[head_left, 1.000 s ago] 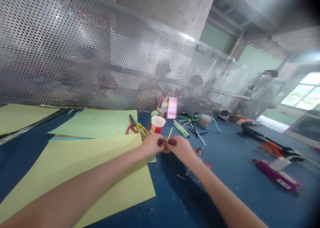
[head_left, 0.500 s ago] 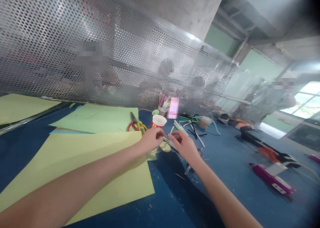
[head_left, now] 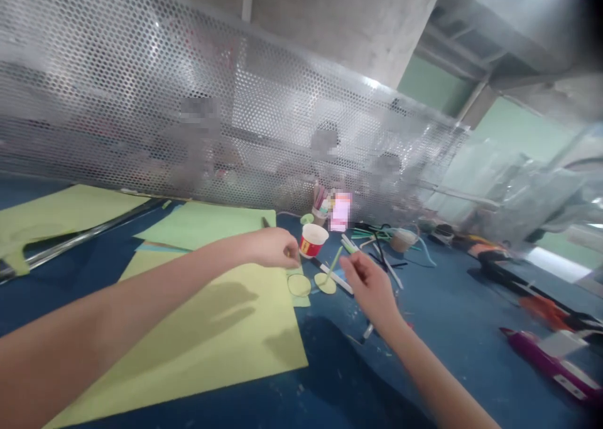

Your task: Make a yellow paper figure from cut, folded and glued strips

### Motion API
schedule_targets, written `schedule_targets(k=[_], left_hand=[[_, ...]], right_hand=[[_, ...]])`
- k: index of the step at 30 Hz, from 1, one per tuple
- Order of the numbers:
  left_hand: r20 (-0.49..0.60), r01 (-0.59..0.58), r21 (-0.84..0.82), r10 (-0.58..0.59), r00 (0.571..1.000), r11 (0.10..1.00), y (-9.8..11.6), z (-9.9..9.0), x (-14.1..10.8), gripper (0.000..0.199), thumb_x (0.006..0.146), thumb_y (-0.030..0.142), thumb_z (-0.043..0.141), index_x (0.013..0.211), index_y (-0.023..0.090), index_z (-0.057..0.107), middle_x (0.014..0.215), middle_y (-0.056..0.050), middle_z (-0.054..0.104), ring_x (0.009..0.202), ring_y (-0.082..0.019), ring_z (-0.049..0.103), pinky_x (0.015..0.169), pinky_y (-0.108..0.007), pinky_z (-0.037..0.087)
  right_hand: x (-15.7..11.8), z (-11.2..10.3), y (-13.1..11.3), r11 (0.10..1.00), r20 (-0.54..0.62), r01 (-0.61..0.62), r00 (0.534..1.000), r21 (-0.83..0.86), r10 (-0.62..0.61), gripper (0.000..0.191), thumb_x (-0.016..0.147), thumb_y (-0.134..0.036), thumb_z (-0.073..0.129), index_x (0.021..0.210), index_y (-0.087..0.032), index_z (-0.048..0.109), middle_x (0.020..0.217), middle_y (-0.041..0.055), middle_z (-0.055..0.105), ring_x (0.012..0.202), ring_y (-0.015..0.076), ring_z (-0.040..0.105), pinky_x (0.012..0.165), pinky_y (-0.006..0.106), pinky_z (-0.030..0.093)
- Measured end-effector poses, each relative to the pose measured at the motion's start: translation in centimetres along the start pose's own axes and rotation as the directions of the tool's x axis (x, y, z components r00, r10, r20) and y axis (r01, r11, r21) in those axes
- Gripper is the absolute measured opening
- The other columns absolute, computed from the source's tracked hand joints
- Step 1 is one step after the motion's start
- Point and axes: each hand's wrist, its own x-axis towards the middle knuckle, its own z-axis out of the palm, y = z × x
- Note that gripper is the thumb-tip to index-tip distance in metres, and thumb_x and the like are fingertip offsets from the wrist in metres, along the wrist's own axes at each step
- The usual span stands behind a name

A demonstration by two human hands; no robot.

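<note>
My left hand (head_left: 276,248) is closed, its fingers curled down beside the red-and-white paper cup (head_left: 314,240). It covers most of the cutting tool with red and yellow handles; only a dark tip (head_left: 265,222) shows. What those fingers hold, if anything, is hidden. My right hand (head_left: 371,283) is also closed, thumb and forefinger together, just right of a thin green strip (head_left: 335,261). The strip rises at a slant from a round yellow paper piece (head_left: 325,283); I cannot tell whether the fingers touch it. Another yellow paper circle (head_left: 299,285) lies to its left.
Yellow sheets (head_left: 226,347) and a green sheet (head_left: 174,225) cover the left side. A purple glue gun (head_left: 549,366) lies at right. Behind are a lit phone (head_left: 341,211), a cup of pens (head_left: 321,210), loose strips (head_left: 393,272) and a perforated metal screen (head_left: 277,102).
My hands have moved apart: the left went left over the cutting tool, the right shifted off to the right. The green strip and yellow round now show between them. The view has turned slightly left.
</note>
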Motion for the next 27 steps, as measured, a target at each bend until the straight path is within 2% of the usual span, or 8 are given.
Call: schedule_targets(k=[3,5,7,9,15,19,23,27], left_hand=[[0.144,-0.079,0.037,0.073,0.987,0.996,0.1,-0.8,-3.6,0.008,0.066,0.027,0.061,0.066,0.02,0.065,0.063,0.002,0.062,0.053,-0.013,0.053,0.046,-0.021,0.031],[0.189,-0.061,0.004,0.06,0.98,0.998,0.2,-0.6,-6.1,0.005,0.061,0.025,0.066,0.063,0.021,0.065,0.06,0.003,0.061,0.051,-0.012,0.051,0.044,-0.021,0.029],[0.229,0.004,-0.019,0.0,0.973,1.0,0.4,0.0,-8.7,0.009,0.057,0.027,0.071,0.061,0.022,0.064,0.058,0.003,0.06,0.047,-0.012,0.049,0.042,-0.022,0.026],[0.224,0.064,-0.002,-0.062,0.973,0.998,0.7,0.5,-11.2,0.014,0.054,0.031,0.074,0.061,0.022,0.064,0.058,0.003,0.058,0.046,-0.012,0.047,0.042,-0.023,0.024],[0.201,0.099,0.16,-0.13,0.971,0.982,1.2,1.5,-16.9,0.029,0.057,0.04,0.074,0.077,0.021,0.064,0.074,-0.001,0.06,0.068,-0.02,0.055,0.049,-0.025,0.029],[0.169,0.092,0.146,-0.117,0.979,0.985,0.5,2.2,-18.9,0.027,0.064,0.043,0.07,0.076,0.021,0.061,0.08,-0.002,0.058,0.08,-0.021,0.054,0.06,-0.025,0.035],[0.097,0.084,0.098,-0.093,0.991,0.992,-0.1,2.9,-20.9,0.011,0.079,0.032,0.058,0.077,0.021,0.06,0.081,-0.002,0.059,0.083,-0.019,0.052,0.069,-0.025,0.038],[0.007,0.105,0.054,-0.106,0.994,0.993,-0.1,3.7,-23.1,0.014,0.084,0.023,0.049,0.084,0.023,0.063,0.089,-0.004,0.06,0.084,-0.019,0.053,0.073,-0.026,0.039]], right_hand=[[-2.2,1.1,-3.1,0.994,0.345,0.06,0.934,0.09,-0.087,0.019,0.074,-0.037,0.064,0.072,-0.021,0.055,0.059,-0.0053,0.054,0.052,0.0105,0.049,0.05,0.02,0.039],[-3.8,1.9,-4.9,0.98,0.577,0.136,0.792,0.148,-0.197,0.017,0.073,-0.028,0.068,0.087,-0.023,0.06,0.083,-0.0019,0.062,0.074,0.0129,0.057,0.068,0.022,0.045],[-5.2,2.7,-6.0,0.958,0.67,0.214,0.685,0.19,-0.286,0.026,0.072,-0.023,0.069,0.096,-0.025,0.06,0.1,-0.0001,0.06,0.093,0.0147,0.056,0.082,0.024,0.043],[-6.0,3.4,-6.3,0.946,0.698,0.263,0.64,0.191,-0.319,0.026,0.073,-0.022,0.068,0.098,-0.026,0.06,0.104,0.0012,0.058,0.098,0.0155,0.054,0.086,0.025,0.042],[-6.6,4.8,-5.6,0.918,0.685,0.354,0.625,0.179,-0.375,0.005,0.082,-0.022,0.059,0.086,-0.023,0.061,0.095,0.0022,0.06,0.091,0.0144,0.056,0.08,0.025,0.044],[-6.8,4.7,-5.6,0.848,0.658,0.501,0.583,0.171,-0.477,0.012,0.088,-0.021,0.05,0.088,-0.022,0.062,0.09,0.0029,0.063,0.087,0.0143,0.057,0.079,0.026,0.045],[-7.3,4.3,-5.6,0.838,0.644,0.536,0.606,0.104,-0.468,0.012,0.088,-0.021,0.048,0.086,-0.021,0.061,0.085,0.0036,0.064,0.082,0.0155,0.058,0.075,0.028,0.046],[-7.9,3.8,-5.3,0.853,0.65,0.521,0.635,0.039,-0.417,0.012,0.088,-0.022,0.047,0.085,-0.023,0.059,0.085,0.0039,0.063,0.079,0.0162,0.058,0.072,0.029,0.048]])
